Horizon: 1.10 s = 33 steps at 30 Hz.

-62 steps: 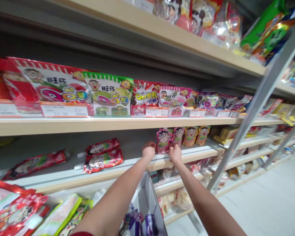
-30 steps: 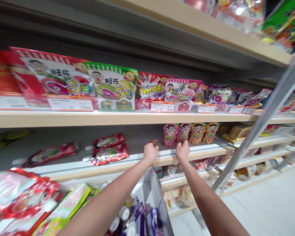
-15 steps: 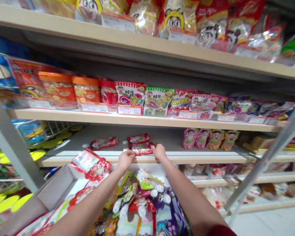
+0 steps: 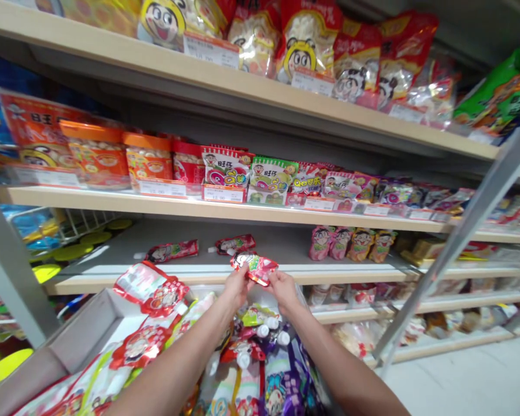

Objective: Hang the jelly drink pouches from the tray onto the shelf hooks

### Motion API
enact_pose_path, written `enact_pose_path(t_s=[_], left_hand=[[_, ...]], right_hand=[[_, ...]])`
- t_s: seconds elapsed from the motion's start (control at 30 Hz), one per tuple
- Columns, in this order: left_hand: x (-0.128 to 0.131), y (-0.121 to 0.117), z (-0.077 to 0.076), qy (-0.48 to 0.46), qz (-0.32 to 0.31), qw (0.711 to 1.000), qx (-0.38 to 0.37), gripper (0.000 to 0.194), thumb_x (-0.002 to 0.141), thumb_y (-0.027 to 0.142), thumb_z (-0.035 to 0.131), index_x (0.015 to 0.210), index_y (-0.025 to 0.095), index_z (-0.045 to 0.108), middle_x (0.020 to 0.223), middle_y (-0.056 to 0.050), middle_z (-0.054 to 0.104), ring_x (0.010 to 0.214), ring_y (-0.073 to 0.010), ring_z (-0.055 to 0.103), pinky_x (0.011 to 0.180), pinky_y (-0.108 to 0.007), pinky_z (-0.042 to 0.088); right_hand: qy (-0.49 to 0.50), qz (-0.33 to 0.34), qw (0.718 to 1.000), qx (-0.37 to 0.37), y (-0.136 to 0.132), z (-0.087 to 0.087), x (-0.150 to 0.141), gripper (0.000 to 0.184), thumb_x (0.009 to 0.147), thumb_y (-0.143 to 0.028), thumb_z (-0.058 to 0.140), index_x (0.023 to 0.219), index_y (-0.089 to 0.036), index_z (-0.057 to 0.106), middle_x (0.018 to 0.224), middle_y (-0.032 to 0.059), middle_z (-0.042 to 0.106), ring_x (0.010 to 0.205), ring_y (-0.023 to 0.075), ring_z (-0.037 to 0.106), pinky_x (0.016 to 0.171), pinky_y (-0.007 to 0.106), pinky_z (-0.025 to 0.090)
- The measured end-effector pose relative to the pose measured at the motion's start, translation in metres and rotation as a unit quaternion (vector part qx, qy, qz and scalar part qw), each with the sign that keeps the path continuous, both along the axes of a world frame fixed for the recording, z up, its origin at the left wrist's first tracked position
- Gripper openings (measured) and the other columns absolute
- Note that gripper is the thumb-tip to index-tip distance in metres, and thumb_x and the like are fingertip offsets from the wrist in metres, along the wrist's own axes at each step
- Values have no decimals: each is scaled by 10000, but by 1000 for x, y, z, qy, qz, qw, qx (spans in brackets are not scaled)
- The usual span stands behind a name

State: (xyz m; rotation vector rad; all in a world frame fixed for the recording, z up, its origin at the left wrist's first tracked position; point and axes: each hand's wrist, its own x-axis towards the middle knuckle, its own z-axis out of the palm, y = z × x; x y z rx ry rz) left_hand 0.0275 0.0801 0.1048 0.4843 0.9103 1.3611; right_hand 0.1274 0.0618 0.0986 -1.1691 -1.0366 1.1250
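Note:
A red spouted snack pouch (image 4: 255, 267) is held up in front of the grey shelf (image 4: 190, 268), gripped at both ends. My left hand (image 4: 236, 287) pinches its left end and my right hand (image 4: 283, 288) pinches its right end, both closed on it. Two more red pouches (image 4: 235, 244) (image 4: 172, 251) lie flat on the shelf behind. Below my arms a white carton (image 4: 91, 329) holds several red, green and purple spouted pouches (image 4: 260, 358).
Pink and orange standing pouches (image 4: 351, 244) sit further right on the same shelf. Candy bags and orange-lidded jars (image 4: 149, 156) fill the shelf above, large bags the top shelf. Grey slanted uprights (image 4: 459, 237) (image 4: 4, 277) stand right and left. Pale floor (image 4: 472, 381) lies at lower right.
My hands moved left from the pink pouches to the red pouches, took one red pouch off the shelf and lifted it toward me. The view swung left and pulled back.

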Motion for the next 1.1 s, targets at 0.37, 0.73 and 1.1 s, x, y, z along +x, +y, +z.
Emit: enact_pose_path(t_s=[0.37,0.73,1.1], left_hand=[[24,6,23,103,-11,985,139,217,567,188,585,766,130,520,654,-3,606,554,-94,536,563,-225,429],[49,34,31,272,-74,931,233,170,579,74,518,727,113,590,607,0,619,565,-116,545,581,-222,426],[88,91,25,462,-44,858,219,203,644,121,498,823,139,591,831,-63,641,731,-141,579,615,-178,407]], right_hand=[[-316,-116,940,55,1,5,62,270,573,-406,556,659,-152,527,632,31,566,591,149,535,498,227,401],[-264,-46,950,158,37,8,83,191,644,-219,493,823,-158,516,775,33,607,691,135,555,643,250,426],[-345,-224,907,95,86,-2,109,118,643,-205,455,727,-156,521,656,40,601,631,154,555,587,239,411]])
